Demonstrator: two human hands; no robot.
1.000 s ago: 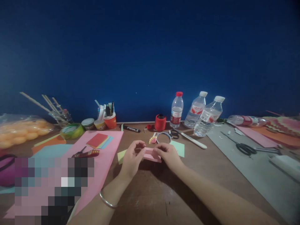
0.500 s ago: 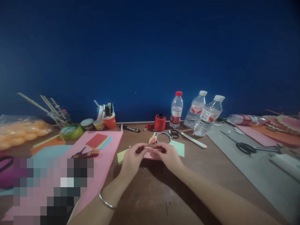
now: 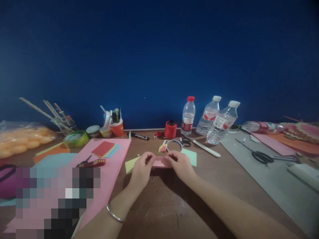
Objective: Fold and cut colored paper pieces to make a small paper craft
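Observation:
A pink piece of paper [image 3: 159, 162] is stretched between my two hands, just above the brown table. My left hand [image 3: 143, 167] pinches its left end between thumb and fingers. At the other end, my right hand [image 3: 179, 164] grips it the same way. Part of the paper is hidden by the fingers. Behind the hands lie a small pleated yellow-and-pink paper fan [image 3: 162, 147] and a roll of tape [image 3: 174, 142]. A yellow-green sheet [image 3: 130, 165] shows beside my left hand, and a pale green sheet [image 3: 190, 155] beside my right.
Behind stand a red thread spool [image 3: 170, 129], several water bottles [image 3: 188, 116] and an orange pen cup [image 3: 117, 128]. On the left, a pink sheet [image 3: 109, 172] bears coloured paper squares [image 3: 102, 149]. Scissors [image 3: 261, 157] lie on a grey sheet [image 3: 249, 172] at right.
The pink paper has tilted, so more of its flat face shows between my fingers. Both hands keep their grip and have shifted only slightly.

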